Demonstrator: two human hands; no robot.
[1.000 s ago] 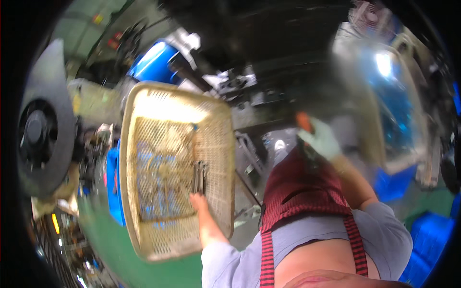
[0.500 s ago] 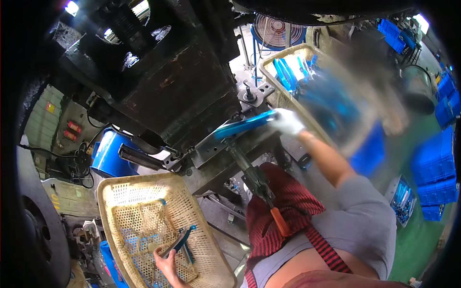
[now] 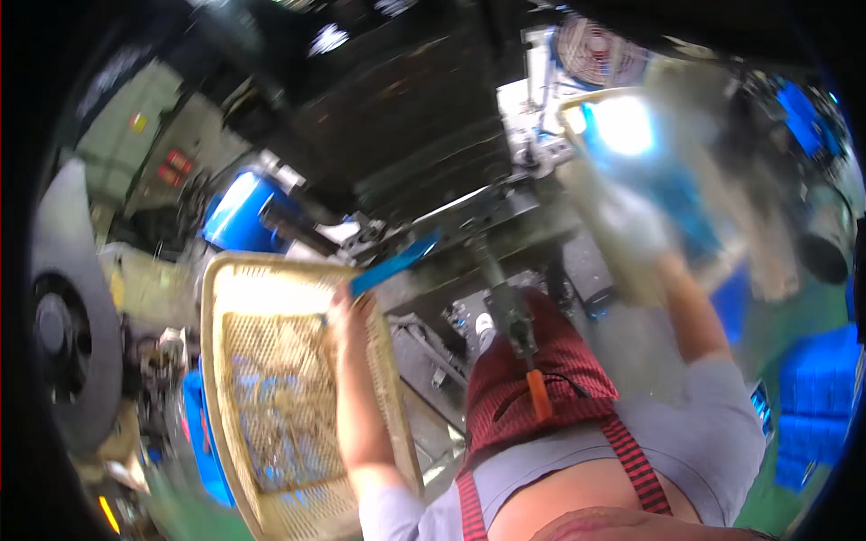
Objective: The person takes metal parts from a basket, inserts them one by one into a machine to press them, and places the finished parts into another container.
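In my bare left hand (image 3: 345,316) is one end of a long blue metal strip (image 3: 397,264), tilted up toward the press bed. This hand is above the inner edge of a cream plastic basket (image 3: 219,379). My right hand (image 3: 636,225), in a white glove, is over the near side of a second cream basket (image 3: 591,212) filled with shiny blue pieces. Motion smears its fingers, so what they hold does not show. Between my arms a metal clamp-like tool (image 3: 510,316) with an orange handle (image 3: 538,395) extends from the press bed (image 3: 469,212) toward my apron.
The dark press (image 3: 397,117) looms ahead. A blue bucket (image 3: 242,215) stands left of it. A fan (image 3: 600,50) is behind the right basket, and blue bins (image 3: 816,388) are stacked at far right. At far left is a large grey wheel (image 3: 56,329).
My left hand has risen from inside the left basket toward the press bed. My right hand has left the bed, where it held a blue strip, and moved right. The view has shifted.
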